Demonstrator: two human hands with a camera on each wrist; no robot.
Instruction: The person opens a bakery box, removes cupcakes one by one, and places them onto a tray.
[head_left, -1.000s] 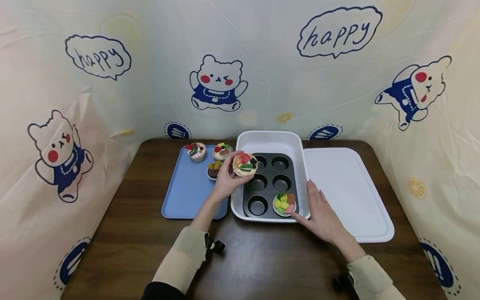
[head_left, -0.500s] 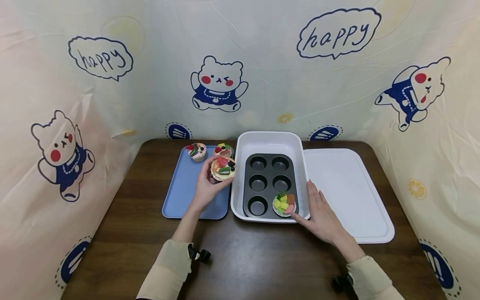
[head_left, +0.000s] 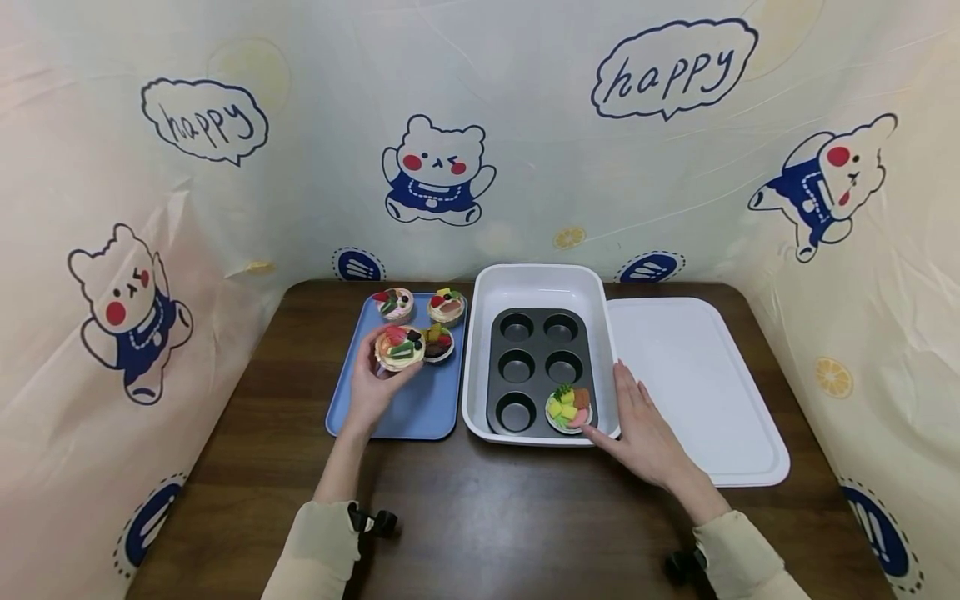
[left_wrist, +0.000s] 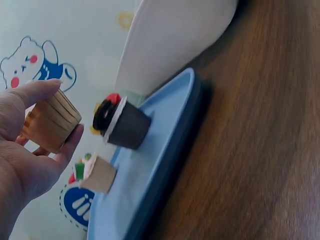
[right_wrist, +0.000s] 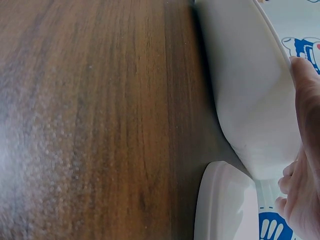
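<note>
My left hand (head_left: pixel 371 387) grips a fruit-topped cupcake (head_left: pixel 400 348) above the blue tray (head_left: pixel 352 408); the left wrist view shows its tan pleated cup (left_wrist: pixel 54 122) between thumb and fingers, raised off the tray. Beside it on the tray stands a dark chocolate cupcake (head_left: pixel 438 343), with two pale ones behind, a left cupcake (head_left: pixel 394 305) and a right cupcake (head_left: pixel 447 307). My right hand (head_left: pixel 648 437) rests with straight fingers on the right rim of the white box (head_left: pixel 540 283). Inside the box lies a dark muffin pan (head_left: pixel 540 367), a cupcake (head_left: pixel 568 409) in its front right cup.
A flat white lid (head_left: pixel 697 383) lies right of the box, its near corner by my right forearm. The brown wooden table (head_left: pixel 480 517) carries everything. A printed curtain (head_left: pixel 525 167) hangs behind and at both sides.
My left hand has carried the fruit-topped cupcake leftward from over the muffin pan to over the blue tray, uncovering the chocolate cupcake. My right hand has stayed in place.
</note>
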